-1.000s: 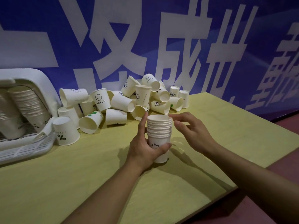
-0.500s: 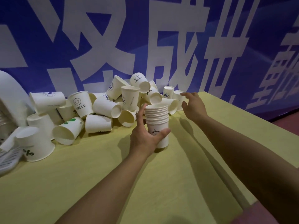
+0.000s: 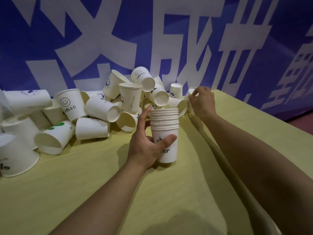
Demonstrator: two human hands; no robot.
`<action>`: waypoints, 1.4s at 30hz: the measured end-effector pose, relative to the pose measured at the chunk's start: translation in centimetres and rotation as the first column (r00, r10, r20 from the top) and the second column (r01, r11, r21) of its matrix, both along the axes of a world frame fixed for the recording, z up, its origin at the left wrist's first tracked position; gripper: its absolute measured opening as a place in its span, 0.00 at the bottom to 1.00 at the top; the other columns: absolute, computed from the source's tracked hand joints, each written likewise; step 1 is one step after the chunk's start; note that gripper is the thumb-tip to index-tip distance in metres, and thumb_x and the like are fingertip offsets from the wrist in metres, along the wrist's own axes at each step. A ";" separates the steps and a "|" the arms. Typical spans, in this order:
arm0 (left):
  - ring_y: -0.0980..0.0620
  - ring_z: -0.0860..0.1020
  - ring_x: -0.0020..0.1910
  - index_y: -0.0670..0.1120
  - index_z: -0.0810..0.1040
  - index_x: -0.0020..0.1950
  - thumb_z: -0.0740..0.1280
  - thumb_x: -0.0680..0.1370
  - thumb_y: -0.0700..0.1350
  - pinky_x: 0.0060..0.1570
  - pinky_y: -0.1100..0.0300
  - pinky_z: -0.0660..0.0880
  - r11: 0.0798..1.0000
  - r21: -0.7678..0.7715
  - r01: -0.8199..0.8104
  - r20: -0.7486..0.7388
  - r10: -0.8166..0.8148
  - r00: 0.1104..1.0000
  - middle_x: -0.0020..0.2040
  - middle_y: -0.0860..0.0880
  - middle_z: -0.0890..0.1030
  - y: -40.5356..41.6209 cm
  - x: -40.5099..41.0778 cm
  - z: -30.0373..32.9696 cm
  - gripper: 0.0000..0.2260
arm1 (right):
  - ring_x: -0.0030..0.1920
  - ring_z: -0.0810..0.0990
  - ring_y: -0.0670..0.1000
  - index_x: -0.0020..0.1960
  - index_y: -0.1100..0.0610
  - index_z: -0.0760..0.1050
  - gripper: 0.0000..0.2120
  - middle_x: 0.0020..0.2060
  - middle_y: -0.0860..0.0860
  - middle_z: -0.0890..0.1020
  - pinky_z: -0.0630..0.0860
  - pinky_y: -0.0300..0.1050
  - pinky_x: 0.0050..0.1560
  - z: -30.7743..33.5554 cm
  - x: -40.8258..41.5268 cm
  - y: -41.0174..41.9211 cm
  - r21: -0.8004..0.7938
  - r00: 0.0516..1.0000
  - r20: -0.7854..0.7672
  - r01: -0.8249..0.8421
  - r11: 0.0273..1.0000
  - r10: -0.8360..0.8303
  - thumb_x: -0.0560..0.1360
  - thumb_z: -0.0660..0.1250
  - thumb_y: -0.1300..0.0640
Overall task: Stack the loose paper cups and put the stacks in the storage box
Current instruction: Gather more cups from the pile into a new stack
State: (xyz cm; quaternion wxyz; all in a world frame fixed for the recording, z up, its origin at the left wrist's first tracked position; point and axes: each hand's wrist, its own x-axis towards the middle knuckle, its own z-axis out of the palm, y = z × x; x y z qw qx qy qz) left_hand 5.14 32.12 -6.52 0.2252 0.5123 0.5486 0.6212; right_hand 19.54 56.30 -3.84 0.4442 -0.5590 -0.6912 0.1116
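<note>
My left hand [image 3: 149, 146] grips a stack of several white paper cups [image 3: 165, 133] that stands upright on the yellow table [image 3: 101, 184]. My right hand [image 3: 202, 100] reaches to the far right end of the pile, and its fingers close around an upright loose cup [image 3: 191, 92] against the wall. A heap of loose white cups [image 3: 108, 106] lies behind and left of the stack, some upright, some on their sides, one marked HELLO [image 3: 70, 104]. The storage box is out of view.
A blue banner with large white characters [image 3: 152, 39] rises right behind the cups. The table's right edge [image 3: 264, 126] runs diagonally, with dark red floor [image 3: 303, 122] beyond it. More loose cups [image 3: 15, 155] sit at the far left.
My right hand left the stack's rim and travelled to the cup at the pile's right end, closing on it. The view swung right, and the storage box left the frame.
</note>
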 end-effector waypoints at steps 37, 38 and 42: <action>0.59 0.79 0.59 0.72 0.59 0.72 0.76 0.61 0.65 0.54 0.44 0.82 1.000 -0.018 0.025 -0.010 -0.025 1.000 0.65 0.57 0.76 -0.6 0.1 0.2 0.43 | 0.54 0.77 0.41 0.51 0.43 0.81 0.10 0.52 0.48 0.78 0.76 0.33 0.51 1.2 0.1 -16.3 0.125 0.757 -0.419 -0.500 0.857 0.502 0.80 0.61 0.53; 0.57 0.78 0.61 0.72 0.60 0.71 0.76 0.61 0.64 0.54 0.43 0.81 1.000 -0.010 0.010 -0.003 -0.010 1.000 0.65 0.57 0.76 -0.6 0.2 0.2 0.42 | 0.53 0.76 0.39 0.53 0.44 0.80 0.09 0.53 0.47 0.77 0.74 0.30 0.50 1.0 0.1 -15.9 0.117 0.792 -0.385 -0.466 0.877 0.473 0.81 0.63 0.55; 0.55 0.79 0.60 0.73 0.62 0.68 0.76 0.61 0.64 0.56 0.42 0.80 0.997 0.009 -0.071 0.045 0.071 0.996 0.62 0.59 0.77 -0.3 -0.1 0.5 0.40 | 0.61 0.72 0.46 0.67 0.44 0.73 0.20 0.64 0.48 0.72 0.71 0.41 0.62 0.3 -0.7 -12.5 0.002 0.964 -0.133 -0.232 0.973 0.231 0.77 0.70 0.57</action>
